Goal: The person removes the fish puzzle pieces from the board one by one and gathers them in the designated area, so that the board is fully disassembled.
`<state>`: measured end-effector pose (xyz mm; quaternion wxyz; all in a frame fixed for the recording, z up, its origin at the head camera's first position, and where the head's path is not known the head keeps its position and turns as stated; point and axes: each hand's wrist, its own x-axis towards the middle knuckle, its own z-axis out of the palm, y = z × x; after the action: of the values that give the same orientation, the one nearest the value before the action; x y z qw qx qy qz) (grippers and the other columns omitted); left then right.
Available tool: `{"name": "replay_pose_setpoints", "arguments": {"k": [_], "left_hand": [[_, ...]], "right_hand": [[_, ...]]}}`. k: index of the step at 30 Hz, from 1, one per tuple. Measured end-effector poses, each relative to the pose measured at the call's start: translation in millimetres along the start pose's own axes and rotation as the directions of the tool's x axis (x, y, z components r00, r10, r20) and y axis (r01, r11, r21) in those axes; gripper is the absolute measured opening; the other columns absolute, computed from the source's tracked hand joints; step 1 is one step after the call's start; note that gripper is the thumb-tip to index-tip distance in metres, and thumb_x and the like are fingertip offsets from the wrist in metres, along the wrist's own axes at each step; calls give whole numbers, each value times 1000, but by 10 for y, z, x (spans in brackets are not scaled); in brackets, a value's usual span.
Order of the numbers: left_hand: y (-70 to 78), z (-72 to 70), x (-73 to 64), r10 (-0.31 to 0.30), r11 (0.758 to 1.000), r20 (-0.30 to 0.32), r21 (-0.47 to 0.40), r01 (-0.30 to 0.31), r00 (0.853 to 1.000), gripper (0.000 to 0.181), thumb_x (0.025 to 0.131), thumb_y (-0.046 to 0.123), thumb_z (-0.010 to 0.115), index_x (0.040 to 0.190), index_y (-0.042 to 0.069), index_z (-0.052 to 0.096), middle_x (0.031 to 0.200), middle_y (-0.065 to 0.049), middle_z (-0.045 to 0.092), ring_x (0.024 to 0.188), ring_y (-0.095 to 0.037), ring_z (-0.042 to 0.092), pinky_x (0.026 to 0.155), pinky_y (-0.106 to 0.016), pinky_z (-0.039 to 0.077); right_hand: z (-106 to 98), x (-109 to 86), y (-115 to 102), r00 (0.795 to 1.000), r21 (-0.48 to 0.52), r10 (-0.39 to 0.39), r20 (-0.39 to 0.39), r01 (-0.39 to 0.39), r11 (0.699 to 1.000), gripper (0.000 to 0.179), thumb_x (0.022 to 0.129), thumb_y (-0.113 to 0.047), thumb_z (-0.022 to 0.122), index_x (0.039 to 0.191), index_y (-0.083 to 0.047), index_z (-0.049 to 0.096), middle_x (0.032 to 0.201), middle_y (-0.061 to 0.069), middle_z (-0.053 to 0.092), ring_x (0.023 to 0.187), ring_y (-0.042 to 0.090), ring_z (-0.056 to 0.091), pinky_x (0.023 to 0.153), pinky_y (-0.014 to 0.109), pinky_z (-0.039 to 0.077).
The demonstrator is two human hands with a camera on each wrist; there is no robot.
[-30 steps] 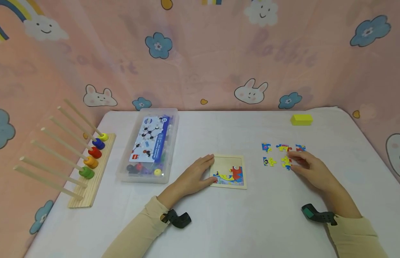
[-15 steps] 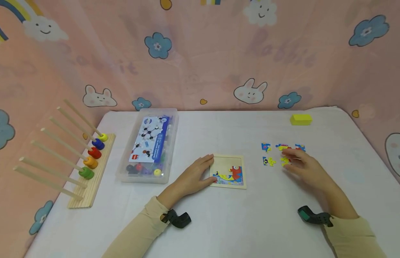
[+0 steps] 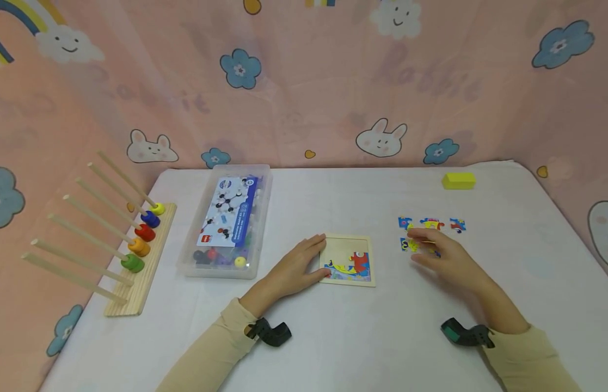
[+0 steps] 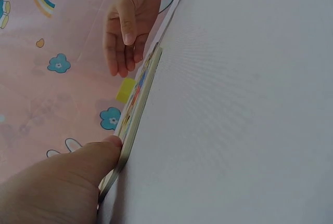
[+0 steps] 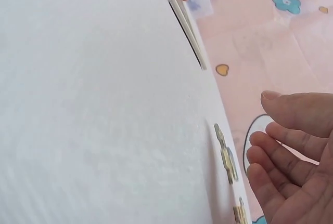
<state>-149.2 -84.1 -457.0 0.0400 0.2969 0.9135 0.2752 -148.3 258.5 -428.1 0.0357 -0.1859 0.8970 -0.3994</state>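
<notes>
Two hands are over the table (image 3: 362, 337). The left hand (image 3: 299, 267) rests on the left rim of the one puzzle frame (image 3: 372, 261), fingers extended on the far part, thumb on the near corner. The right hand (image 3: 448, 261) holds nothing; its fingers are loosely bent and spaced from the thumb, above the loose pieces (image 3: 458, 225). Five pieces show, three in the far row and two in the near row, one partly hidden by that hand. Fitted pieces line the frame's near side and right; I cannot tell how many.

White cloth stretches between frame and pieces, and from the frame to the far edge. One yellow block (image 3: 458, 181) sits near that edge. One box (image 3: 259, 218) lies left of the frame. At the left edge, one rack (image 3: 139, 283) has seven pegs (image 3: 99, 219), five bearing beads (image 3: 146, 232).
</notes>
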Motion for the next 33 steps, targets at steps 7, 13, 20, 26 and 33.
{"name": "replay_pose_setpoints", "arguments": {"k": [7, 13, 20, 26, 33], "left_hand": [[14, -9, 3, -9, 1000, 6, 6, 9, 1000, 69, 90, 37, 63, 143, 0, 39, 153, -10, 33, 142, -23, 28, 120, -36, 20], [7, -13, 2, -3, 1000, 6, 13, 3, 1000, 68, 90, 37, 63, 143, 0, 39, 153, -10, 33, 142, -24, 29, 119, -37, 21], [1, -8, 2, 1, 1000, 6, 3, -1, 1000, 69, 90, 37, 63, 143, 0, 38, 153, -10, 32, 143, -23, 28, 120, -36, 20], [-6, -5, 4, 3, 1000, 3, -2, -3, 1000, 68, 91, 37, 63, 143, 0, 38, 153, -10, 32, 143, -23, 28, 120, -35, 19], [-6, -9, 0, 10, 1000, -2, -7, -10, 1000, 69, 90, 37, 63, 143, 0, 39, 153, -10, 33, 142, -23, 28, 120, -36, 20]], "right_hand": [[152, 85, -112, 997, 41, 9, 78, -13, 999, 50, 91, -19, 65, 136, -6, 47, 135, 12, 52, 122, 28, 49, 96, 3, 37], [334, 170, -245, 992, 12, -3, 125, 1, 1000, 50, 90, -18, 65, 136, -8, 48, 135, 7, 52, 122, 26, 51, 102, 46, 44], [503, 254, -391, 985, 26, -48, 163, 45, 999, 50, 88, -13, 67, 133, -5, 50, 135, 8, 52, 125, 27, 49, 104, 48, 43], [601, 301, -449, 984, 12, -54, 170, 53, 999, 48, 86, -8, 67, 131, -5, 52, 133, 9, 53, 126, 27, 47, 107, 49, 40], [675, 311, -417, 984, -48, -81, 160, 89, 995, 47, 84, -5, 68, 129, -5, 54, 131, 12, 51, 125, 31, 45, 106, 54, 40]]}}
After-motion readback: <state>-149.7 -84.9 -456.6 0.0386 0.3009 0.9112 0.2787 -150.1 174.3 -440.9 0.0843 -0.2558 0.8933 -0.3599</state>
